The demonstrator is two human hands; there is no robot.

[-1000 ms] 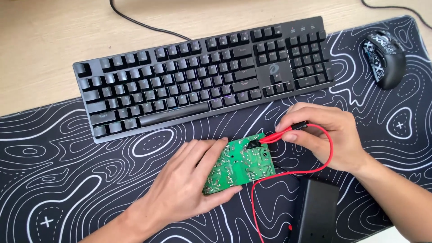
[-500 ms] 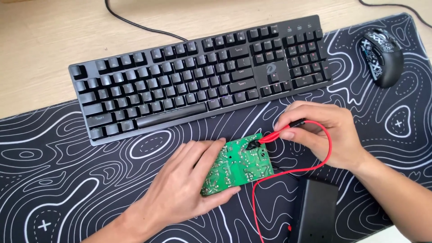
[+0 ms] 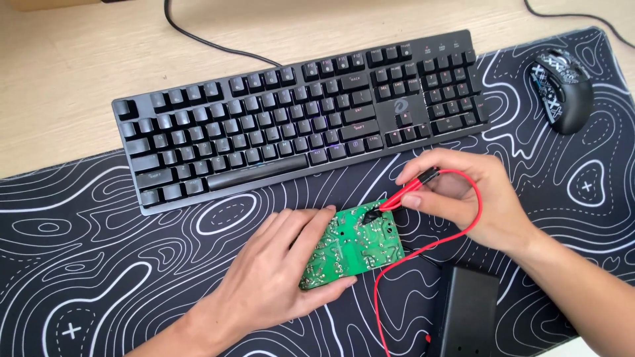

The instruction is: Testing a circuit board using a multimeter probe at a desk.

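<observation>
From my seat I see a pale wooden desk along the top, smooth and matte, with most of the view covered by a black desk mat printed with flowing white contour lines; nothing of the room beyond shows.

Starting at the left, a black full-size keyboard lies tilted across the mat's upper edge, its keys blocky with a faint glow between them, and a dark cable runs off its back over the wood.

Below it, my left hand rests flat on the mat, fingers spread and curled around the left edge of a small green circuit board, gripping it from the side and underneath. The board lies solder-side up, speckled with shiny silver joints.

Just right of it, my right hand pinches a red probe between thumb and fingers, its dark tip touching the board's upper right corner. A thin red wire loops from the probe down past a black boxy device at the lower edge.

At the far right sits a glossy black mouse with white patterning.
</observation>
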